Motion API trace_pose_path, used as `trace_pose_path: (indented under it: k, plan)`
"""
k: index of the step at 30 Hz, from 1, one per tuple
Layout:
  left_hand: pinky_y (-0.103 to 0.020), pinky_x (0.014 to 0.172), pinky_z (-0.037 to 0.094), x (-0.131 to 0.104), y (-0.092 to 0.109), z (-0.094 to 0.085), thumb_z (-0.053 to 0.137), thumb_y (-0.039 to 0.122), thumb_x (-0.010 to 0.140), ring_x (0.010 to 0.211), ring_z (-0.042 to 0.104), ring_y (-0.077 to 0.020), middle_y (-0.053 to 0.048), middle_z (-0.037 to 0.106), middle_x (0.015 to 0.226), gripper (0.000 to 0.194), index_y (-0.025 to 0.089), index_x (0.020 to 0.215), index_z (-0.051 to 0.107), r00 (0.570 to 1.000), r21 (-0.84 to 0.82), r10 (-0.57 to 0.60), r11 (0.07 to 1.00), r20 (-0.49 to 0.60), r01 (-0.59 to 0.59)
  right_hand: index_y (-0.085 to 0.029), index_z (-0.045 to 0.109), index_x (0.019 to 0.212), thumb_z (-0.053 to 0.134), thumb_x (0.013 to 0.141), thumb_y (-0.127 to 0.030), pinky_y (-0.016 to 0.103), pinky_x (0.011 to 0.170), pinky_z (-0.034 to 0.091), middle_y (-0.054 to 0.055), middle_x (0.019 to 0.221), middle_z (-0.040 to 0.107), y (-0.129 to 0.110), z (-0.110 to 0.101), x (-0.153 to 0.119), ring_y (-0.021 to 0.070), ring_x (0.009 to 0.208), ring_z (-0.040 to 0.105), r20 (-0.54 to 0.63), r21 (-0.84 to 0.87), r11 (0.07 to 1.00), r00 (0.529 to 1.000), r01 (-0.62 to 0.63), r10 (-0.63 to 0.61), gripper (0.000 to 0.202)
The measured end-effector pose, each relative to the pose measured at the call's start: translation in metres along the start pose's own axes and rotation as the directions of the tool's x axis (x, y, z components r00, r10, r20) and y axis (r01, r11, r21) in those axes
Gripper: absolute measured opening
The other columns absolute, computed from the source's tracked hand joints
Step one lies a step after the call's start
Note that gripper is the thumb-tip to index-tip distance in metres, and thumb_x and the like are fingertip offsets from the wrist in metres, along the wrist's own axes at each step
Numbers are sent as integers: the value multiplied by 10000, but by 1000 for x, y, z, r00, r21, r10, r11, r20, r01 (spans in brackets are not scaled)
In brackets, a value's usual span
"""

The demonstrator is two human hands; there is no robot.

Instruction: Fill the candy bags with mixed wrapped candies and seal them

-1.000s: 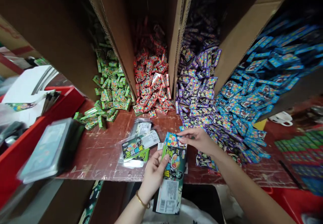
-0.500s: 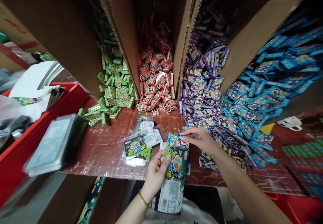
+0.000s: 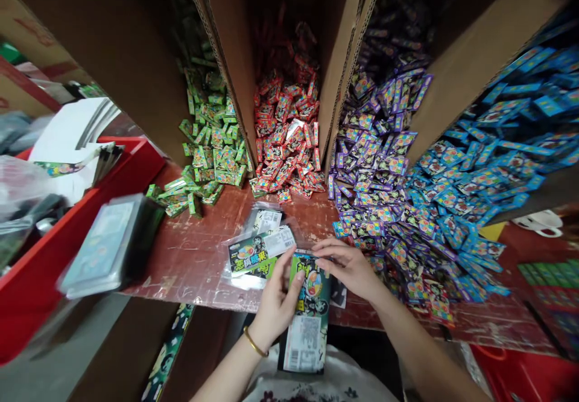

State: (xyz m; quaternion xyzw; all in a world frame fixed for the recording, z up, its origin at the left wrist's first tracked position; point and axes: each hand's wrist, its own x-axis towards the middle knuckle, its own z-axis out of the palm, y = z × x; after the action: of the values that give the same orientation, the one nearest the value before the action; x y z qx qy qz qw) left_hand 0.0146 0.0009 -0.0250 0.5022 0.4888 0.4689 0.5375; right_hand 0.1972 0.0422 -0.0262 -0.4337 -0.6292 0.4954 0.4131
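A flat dark-green printed candy pouch with a white barcode label is held upright over the table's front edge. My left hand, with a gold bangle at the wrist, is closed on the pouch's left side, thumb across its front. At the pouch's top right corner, my right hand has its fingers curled round the edge. A thin strip of blue shows at the pouch's top, partly hidden by the fingers. Just left of my hands lie similar printed pouches in clear plastic.
Cardboard dividers separate heaps of green, red, purple and blue candy packets. A stack of clear plastic sleeves stands left, beside a red bin. Packets spill onto the red tabletop.
The blue packet that stuck out of the pouch's top is now down to a thin strip. Both hands have shifted to the pouch's upper end. The view has turned slightly left.
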Motion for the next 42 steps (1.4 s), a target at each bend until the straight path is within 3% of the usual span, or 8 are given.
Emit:
trace_pose_path:
  k: [4,7,13,18,24,30,38,42]
  plan:
    - [-285,832,435,5,-3,-4,592,336,815,921,577,-187,-55,612,1030,342,200,1122,523,1000,97,8,995,6,-9,-234,706,902,626,804,-323,334,860,509,69,1003,630,7,9,-9,190,966,603,-29,30,999,999,30,-29,155]
    - [-252,688,427,8,-11,-7,576,340,828,718,540,-146,-4,586,827,250,201,1027,515,1000,138,-13,990,9,12,-244,669,983,636,793,-325,323,809,538,70,1101,606,13,21,-18,199,972,612,-204,127,992,979,13,13,209]
    - [-302,872,408,11,-21,-3,545,253,855,971,547,-178,-50,590,981,68,194,870,515,990,76,132,989,-50,-128,-225,673,868,597,820,-262,363,842,519,66,938,676,13,52,-26,210,920,634,-340,62,997,940,50,-26,98]
    - [-310,838,446,6,-11,-6,625,202,801,880,606,-169,-18,648,890,214,227,974,503,985,-20,140,990,-96,-142,-237,645,854,650,774,-199,353,788,526,58,861,672,6,63,-28,198,836,641,-450,18,994,888,112,-92,88]
    - [-290,776,474,7,9,-15,666,299,761,844,619,-194,-71,690,879,159,163,843,676,999,37,-41,999,31,40,-203,693,752,734,685,-279,298,678,529,45,784,686,-3,43,-20,183,747,648,-236,261,962,961,-79,143,109]
    - [-213,544,426,22,9,-10,684,402,723,565,535,-112,-15,649,662,272,135,769,661,978,-16,-205,979,29,205,-190,732,782,747,653,-358,265,642,491,25,739,715,-8,23,-11,144,655,623,-86,331,888,926,-320,367,212]
    - [-271,725,454,33,0,-3,547,375,844,765,594,-169,-44,665,794,264,163,747,670,993,122,1,992,114,-15,-192,725,803,704,701,-389,257,597,479,28,745,707,-1,2,-6,143,638,617,27,245,899,929,-363,368,222]
    - [-320,846,441,23,-17,7,507,336,872,896,599,-192,-59,658,914,189,187,805,602,992,114,109,987,64,-116,-191,695,789,654,759,-329,296,681,503,45,777,685,8,15,-18,175,734,633,-131,96,986,981,-134,146,147]
